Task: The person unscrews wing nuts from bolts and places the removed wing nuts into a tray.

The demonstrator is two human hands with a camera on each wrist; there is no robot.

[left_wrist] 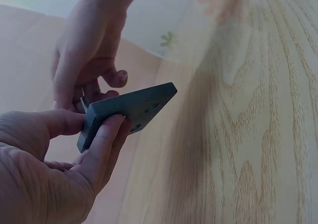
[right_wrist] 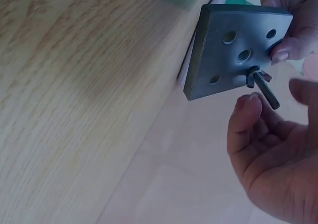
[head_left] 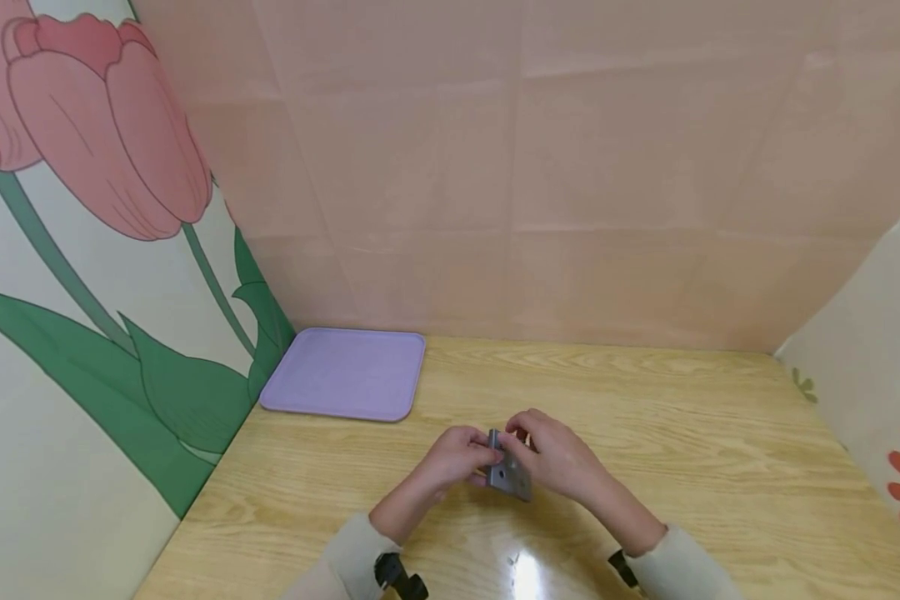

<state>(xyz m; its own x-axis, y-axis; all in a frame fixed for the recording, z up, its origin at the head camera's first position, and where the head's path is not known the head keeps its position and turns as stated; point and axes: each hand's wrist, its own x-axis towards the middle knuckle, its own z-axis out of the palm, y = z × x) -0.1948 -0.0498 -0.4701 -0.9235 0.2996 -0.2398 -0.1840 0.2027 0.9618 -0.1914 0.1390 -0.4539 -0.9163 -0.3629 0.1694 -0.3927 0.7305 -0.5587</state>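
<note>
My left hand (head_left: 453, 457) grips a square grey metal plate (right_wrist: 216, 57) by one edge, thumb on one side and fingers on the other. Several round holes pass through the plate, and the middle one looks threaded. From a corner hole a threaded bolt (right_wrist: 268, 92) sticks out, with a wing nut (right_wrist: 253, 78) on it close against the plate. My right hand (head_left: 558, 454) is beside the bolt, fingers loosely bent. In the right wrist view its index fingertip (right_wrist: 252, 102) is just under the wing nut, while the thumb stands apart from the bolt.
A light purple tray (head_left: 345, 334) lies at the back left of the wood-grain table (head_left: 645, 417). Behind it rises a pinkish cloth backdrop (head_left: 495, 167). Flower-printed panels (head_left: 105, 150) stand at the sides. Both wrists wear dark straps (head_left: 399, 575).
</note>
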